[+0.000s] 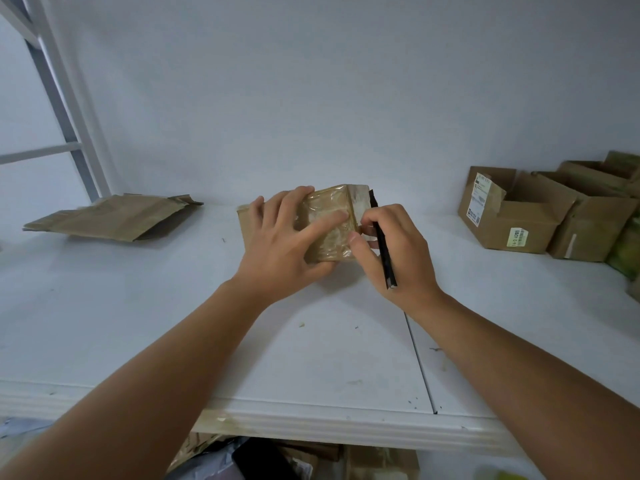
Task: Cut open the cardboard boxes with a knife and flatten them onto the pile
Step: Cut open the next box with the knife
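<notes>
A small cardboard box (pixel 332 216) wrapped in clear tape stands on the white shelf (pixel 173 306) in the middle. My left hand (pixel 284 244) lies over its top and left side, fingers curled round it, forefinger stretched across the taped face. My right hand (pixel 398 251) grips a thin black knife (pixel 382 244) like a pen at the box's right edge; the blade tip is hidden behind the box corner. A pile of flattened cardboard (pixel 114 216) lies at the far left of the shelf.
Several open cardboard boxes (pixel 512 213) with labels stand at the far right against the white wall. A metal frame (pixel 69 109) rises at the left. More cardboard and bags (pixel 277 459) sit below the shelf's front edge.
</notes>
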